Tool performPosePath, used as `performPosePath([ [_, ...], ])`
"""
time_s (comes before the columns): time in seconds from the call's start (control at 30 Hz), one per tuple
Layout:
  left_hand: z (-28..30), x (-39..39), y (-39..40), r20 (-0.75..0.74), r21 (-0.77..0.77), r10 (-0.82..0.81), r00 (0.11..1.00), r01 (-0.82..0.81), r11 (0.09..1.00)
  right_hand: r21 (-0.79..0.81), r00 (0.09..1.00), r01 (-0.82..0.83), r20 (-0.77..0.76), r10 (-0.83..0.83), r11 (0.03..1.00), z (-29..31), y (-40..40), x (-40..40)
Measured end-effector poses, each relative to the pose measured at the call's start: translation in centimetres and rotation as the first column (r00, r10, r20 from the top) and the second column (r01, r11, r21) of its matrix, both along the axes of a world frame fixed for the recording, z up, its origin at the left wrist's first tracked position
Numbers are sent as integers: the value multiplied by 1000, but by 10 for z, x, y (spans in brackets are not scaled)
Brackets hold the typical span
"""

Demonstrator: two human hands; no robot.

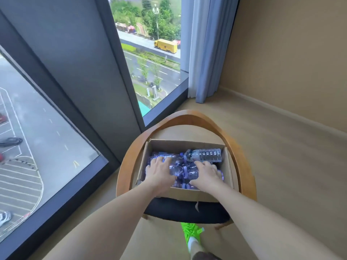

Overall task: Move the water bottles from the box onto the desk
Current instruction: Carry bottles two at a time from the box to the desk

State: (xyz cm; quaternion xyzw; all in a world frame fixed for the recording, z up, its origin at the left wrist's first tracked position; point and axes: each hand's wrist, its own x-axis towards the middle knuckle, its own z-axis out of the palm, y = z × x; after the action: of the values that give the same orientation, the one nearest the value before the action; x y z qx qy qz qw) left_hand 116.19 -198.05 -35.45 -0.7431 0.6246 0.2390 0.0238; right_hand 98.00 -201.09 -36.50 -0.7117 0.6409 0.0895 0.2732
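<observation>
Beside a tall window: a wooden armchair [187, 117] with a dark seat cushion carries an open cardboard box [187, 192].
Box contents: clear water bottles [180, 171] with purple labels and caps lie jumbled on their sides, all inside the box.
Top bottle: one bottle [206, 155] lies crosswise at the far right of the box, its cap pointing left, resting above the others.
Left hand [159, 174]: reaches into the left half of the box, palm down, fingers bent over a bottle; the grip appears to hold that bottle, though the fingertips are hidden among the plastic.
Right hand [205, 173]: reaches into the right half, palm down, fingers curved over the bottles just below the top bottle; whether this grip has closed round one cannot be told.
Arms: both bare forearms stretch forward from the bottom of the view, over the box's near wall.
Floor: pale beige carpet [262, 147], with a bright green shoe [191, 231] under the chair's front edge.
Surroundings: a blue-grey curtain [206, 49] hangs right of the window; a yellow truck [166, 46] stands on the road outside.
</observation>
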Motion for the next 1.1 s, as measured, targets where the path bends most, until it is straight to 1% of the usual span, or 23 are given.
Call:
performPosePath([
  [0.1, -19, 4, -29, 34, 80, 15, 999, -17, 997, 37, 1000, -20, -4, 20, 999, -17, -36, 1],
  [0.23, -47, 2, -74, 33, 165, 35, 999, -40, 986, 108, 998, -53, -29, 57, 993, -47, -89, -1],
  [0.37, -78, -3, -100, 11, 234, -33, 999, 30, 972, 135, 992, -106, -50, 113, 985, -76, -124, 0],
  [0.47, -101, -5, -106, 28, 314, -95, 995, 82, 946, 106, 978, -156, -124, 169, 982, -98, -142, 1],
  [0.53, -113, -3, -107, 55, 350, -140, 989, 112, 930, 66, 955, -222, -188, 230, 973, -111, -151, 2],
  [0.63, -124, 4, -108, 86, 378, -239, 967, 190, 906, 20, 905, -331, -276, 324, 943, -130, -159, 4],
  [0.73, -133, 10, -101, 133, 400, -357, 925, 280, 873, 1, 873, -364, -348, 342, 931, -141, -162, 10],
  [0.83, -137, 13, -93, 184, 391, -397, 899, 303, 869, 2, 851, -368, -402, 338, 930, -144, -162, 19],
  [0.93, -142, 15, -91, 197, 360, -411, 890, 324, 875, 16, 859, -342, -400, 320, 940, -150, -160, 19],
  [1.1, -145, 16, -92, 201, 341, -406, 891, 325, 882, 108, 907, -255, -318, 277, 961, -157, -158, 16],
])
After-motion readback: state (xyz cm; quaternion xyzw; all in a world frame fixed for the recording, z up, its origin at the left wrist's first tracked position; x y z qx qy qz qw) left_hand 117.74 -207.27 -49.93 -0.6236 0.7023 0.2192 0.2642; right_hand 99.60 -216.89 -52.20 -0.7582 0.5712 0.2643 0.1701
